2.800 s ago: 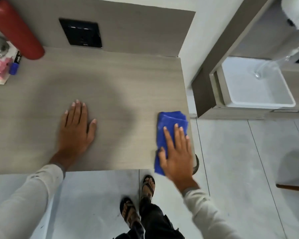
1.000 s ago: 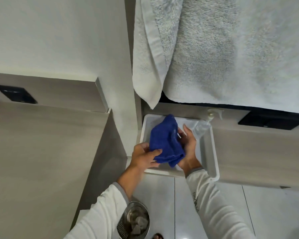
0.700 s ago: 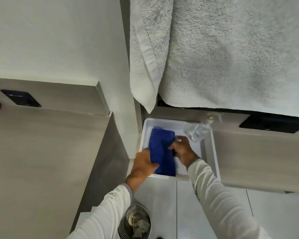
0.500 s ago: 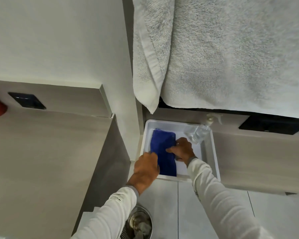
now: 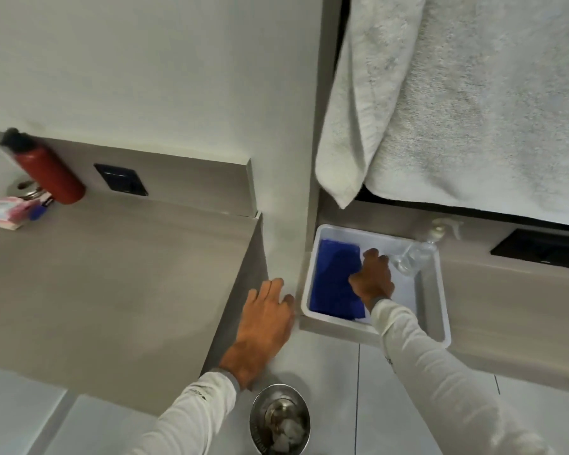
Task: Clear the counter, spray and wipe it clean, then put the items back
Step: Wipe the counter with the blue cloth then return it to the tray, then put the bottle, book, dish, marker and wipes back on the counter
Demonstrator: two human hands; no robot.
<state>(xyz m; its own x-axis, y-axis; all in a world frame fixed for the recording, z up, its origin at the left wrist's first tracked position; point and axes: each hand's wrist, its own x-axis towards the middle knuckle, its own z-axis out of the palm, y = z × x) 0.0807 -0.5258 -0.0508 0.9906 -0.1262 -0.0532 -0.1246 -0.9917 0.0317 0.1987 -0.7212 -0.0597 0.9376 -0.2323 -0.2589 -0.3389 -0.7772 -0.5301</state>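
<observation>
Evidently wiping was done: our right hand [image 5: 372, 277] pressed the blue cloth [image 5: 335, 284] into the white tray [image 5: 440, 310], fingers loosely spread; left hand [image 5: 263, 323] spread, empty; the counter [image 5: 112, 274] still awaited its items.

Blue cloth [image 5: 334, 280] folded flat in white bin [image 5: 431, 310]

Cloth [image 5: 334, 284] is laid in tray [image 5: 440, 310], bottle [image 5: 411, 257] at its 2 o'clock. Counter [image 5: 112, 277] is found at tray's 9 o'clock.

Left hand [image 5: 263, 326] hangs open; right hand [image 5: 373, 277] reaches forward, fingers bent.
</observation>
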